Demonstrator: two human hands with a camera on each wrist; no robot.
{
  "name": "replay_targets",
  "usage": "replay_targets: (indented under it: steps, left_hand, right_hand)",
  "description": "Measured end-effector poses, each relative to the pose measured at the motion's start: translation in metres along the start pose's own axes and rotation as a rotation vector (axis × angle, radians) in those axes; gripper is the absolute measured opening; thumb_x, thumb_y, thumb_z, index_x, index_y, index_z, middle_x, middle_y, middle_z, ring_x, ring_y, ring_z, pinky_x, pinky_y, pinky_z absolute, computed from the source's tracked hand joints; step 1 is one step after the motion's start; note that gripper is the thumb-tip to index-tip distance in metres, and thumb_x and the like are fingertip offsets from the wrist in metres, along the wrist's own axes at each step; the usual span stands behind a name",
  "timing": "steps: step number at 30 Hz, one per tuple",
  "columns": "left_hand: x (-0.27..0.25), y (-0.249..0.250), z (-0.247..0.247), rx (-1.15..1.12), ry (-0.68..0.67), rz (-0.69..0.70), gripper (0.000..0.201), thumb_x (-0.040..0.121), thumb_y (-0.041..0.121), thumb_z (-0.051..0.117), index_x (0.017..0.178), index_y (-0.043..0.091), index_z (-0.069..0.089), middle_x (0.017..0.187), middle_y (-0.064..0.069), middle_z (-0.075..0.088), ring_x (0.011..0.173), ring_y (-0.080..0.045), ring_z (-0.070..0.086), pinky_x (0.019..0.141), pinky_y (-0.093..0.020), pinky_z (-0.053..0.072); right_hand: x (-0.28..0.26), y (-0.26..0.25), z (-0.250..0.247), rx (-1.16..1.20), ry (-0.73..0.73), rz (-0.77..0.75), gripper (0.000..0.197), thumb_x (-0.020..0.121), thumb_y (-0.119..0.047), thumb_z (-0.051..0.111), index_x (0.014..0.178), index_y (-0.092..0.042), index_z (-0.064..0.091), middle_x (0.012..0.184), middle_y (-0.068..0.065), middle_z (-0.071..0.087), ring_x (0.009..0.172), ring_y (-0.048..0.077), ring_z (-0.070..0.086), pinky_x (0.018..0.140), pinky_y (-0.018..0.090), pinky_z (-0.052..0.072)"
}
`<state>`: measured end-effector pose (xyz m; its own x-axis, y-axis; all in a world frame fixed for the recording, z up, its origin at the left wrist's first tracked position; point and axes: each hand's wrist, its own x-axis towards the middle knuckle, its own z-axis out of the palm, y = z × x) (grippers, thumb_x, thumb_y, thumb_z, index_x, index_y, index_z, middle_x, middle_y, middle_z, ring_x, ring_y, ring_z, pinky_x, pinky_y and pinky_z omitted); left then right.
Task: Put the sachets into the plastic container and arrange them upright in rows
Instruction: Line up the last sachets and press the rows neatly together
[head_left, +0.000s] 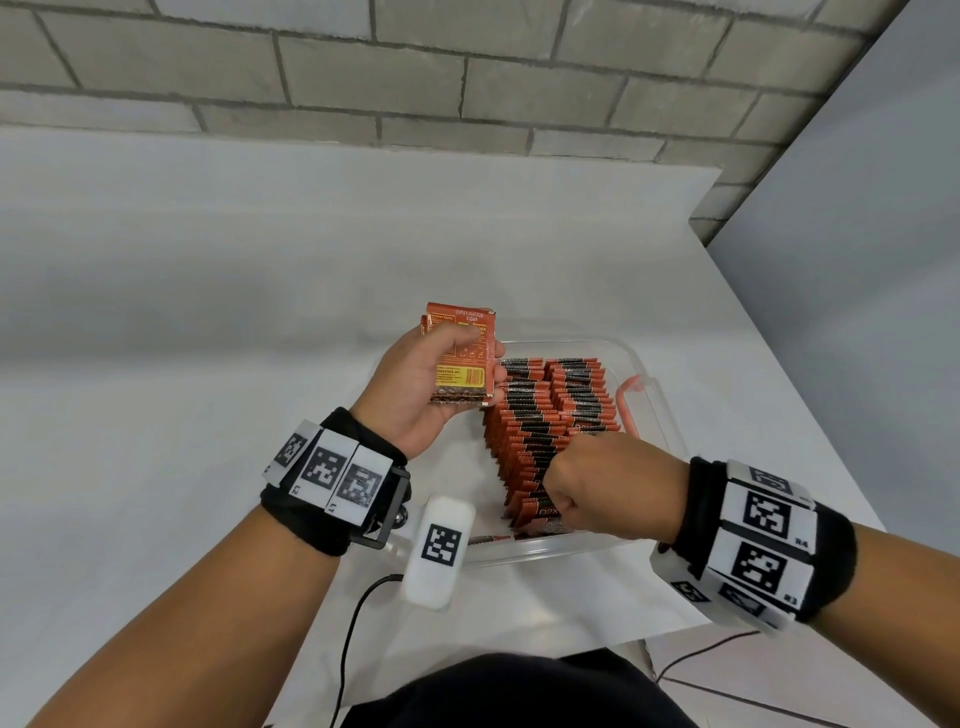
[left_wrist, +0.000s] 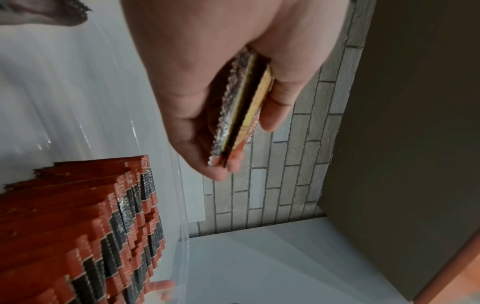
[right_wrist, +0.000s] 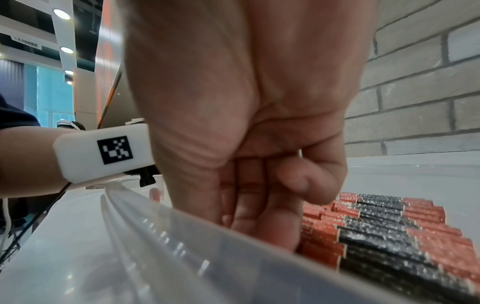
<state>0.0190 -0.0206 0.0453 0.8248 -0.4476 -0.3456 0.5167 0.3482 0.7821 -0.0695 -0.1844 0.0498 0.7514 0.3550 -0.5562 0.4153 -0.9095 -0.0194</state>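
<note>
A clear plastic container (head_left: 626, 347) stands on the white table, with two rows of upright orange-and-black sachets (head_left: 545, 415) filling its right part. My left hand (head_left: 480, 351) hovers over the container's far left corner and grips a small stack of sachets (head_left: 462, 317); the left wrist view shows this stack (left_wrist: 244, 107) edge-on between thumb and fingers. My right hand (head_left: 582, 483) is down at the near end of the rows. In the right wrist view its fingers (right_wrist: 259, 216) point straight down beside the sachets (right_wrist: 389, 236), thumb bent above them. Whether it pinches a sachet is hidden.
An orange latch handle (head_left: 626, 405) sits on the container's right wall. The white table (head_left: 208, 312) reaches back to a grey brick wall (head_left: 467, 78) and ends in an edge close to the right. A black cable (head_left: 353, 623) trails off the near side.
</note>
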Motion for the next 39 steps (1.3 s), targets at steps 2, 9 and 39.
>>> replay_targets:
  steps: [2, 9, 39]
  left_hand:
    - [-0.001, 0.000, 0.000, -0.001, -0.002, 0.002, 0.014, 0.094, 0.010, 0.049, 0.094, 0.005, 0.061, 0.076, -0.010, 0.069, 0.062, -0.021, 0.065, 0.059, -0.032, 0.056]
    - [-0.002, -0.002, 0.000, 0.002, -0.016, 0.004, 0.014, 0.094, 0.011, 0.049, 0.099, 0.006, 0.061, 0.077, -0.010, 0.070, 0.064, -0.021, 0.066, 0.062, -0.033, 0.057]
    - [-0.006, 0.005, 0.012, -0.023, -0.059, -0.092, 0.043, 0.086, 0.042, 0.055, 0.111, 0.008, 0.060, 0.090, -0.017, 0.062, 0.073, -0.025, 0.063, 0.065, -0.041, 0.058]
  right_hand:
    - [-0.001, 0.000, -0.001, 0.005, -0.003, -0.003, 0.019, 0.083, -0.002, 0.046, 0.071, -0.009, 0.057, 0.069, 0.008, 0.056, 0.063, 0.023, 0.054, 0.059, 0.030, 0.048]
    - [0.004, -0.004, 0.001, -0.064, 0.005, 0.014, 0.029, 0.080, 0.000, 0.048, 0.055, -0.013, 0.040, 0.054, 0.002, 0.040, 0.054, 0.022, 0.046, 0.050, 0.027, 0.040]
    - [-0.001, 0.017, -0.044, 0.759, 0.896, 0.068, 0.023, 0.076, -0.009, 0.075, 0.076, -0.023, 0.057, 0.083, -0.010, 0.049, 0.073, 0.004, 0.049, 0.064, 0.012, 0.038]
